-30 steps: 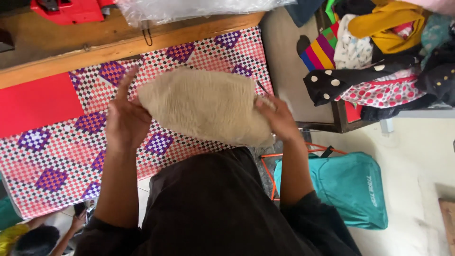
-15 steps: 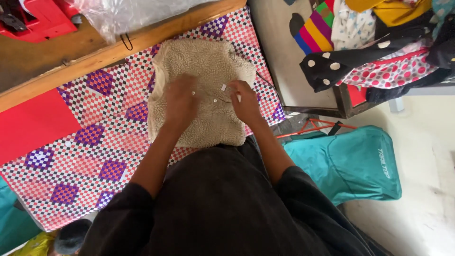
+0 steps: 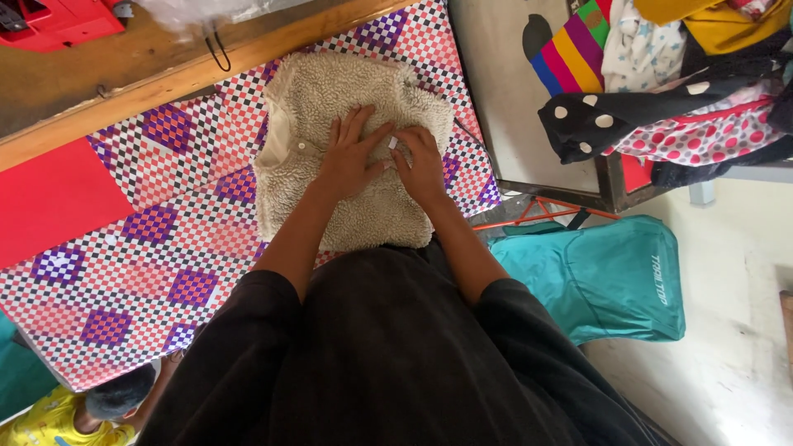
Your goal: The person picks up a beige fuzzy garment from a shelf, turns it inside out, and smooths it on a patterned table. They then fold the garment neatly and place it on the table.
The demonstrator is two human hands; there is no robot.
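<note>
1. Head view, the only one: cream fleece garment point(image 3: 330, 107) lies folded into a rough rectangle on the checked cloth point(image 3: 157, 248) that covers the bench, at about 12 o'clock from the person's body.
2. Left hand point(image 3: 351, 161) lies flat, palm down, on the middle of the garment, its fingers point(image 3: 355, 124) spread apart and pointing to 12 o'clock. It clamps nothing, only presses.
3. Right hand point(image 3: 421, 165) is just beside the left and touches it at about 3 o'clock, also on the fleece. Its fingertips are drawn together near a small white tag point(image 3: 392, 143); whether they pinch it, cannot tell.
4. One small button point(image 3: 302, 146) shows on the garment's left part, at 9 o'clock from the left hand.
5. Step, as I judge it: pressing and smoothing a fold already made, with the fabric held flat.
6. Next move would likely call for keeping one palm down as an anchor while the other hand takes an edge, so the thick pile does not spring open.
7. Around: wooden edge point(image 3: 124, 103) at 11 o'clock, red machine point(image 3: 58, 21) at 10 o'clock, pile of coloured clothes point(image 3: 661, 74) at 2 o'clock, teal bag point(image 3: 603, 277) at 4 o'clock.
8. Another person in a yellow top point(image 3: 49, 417) is at 8 o'clock, well apart from the garment.
</note>
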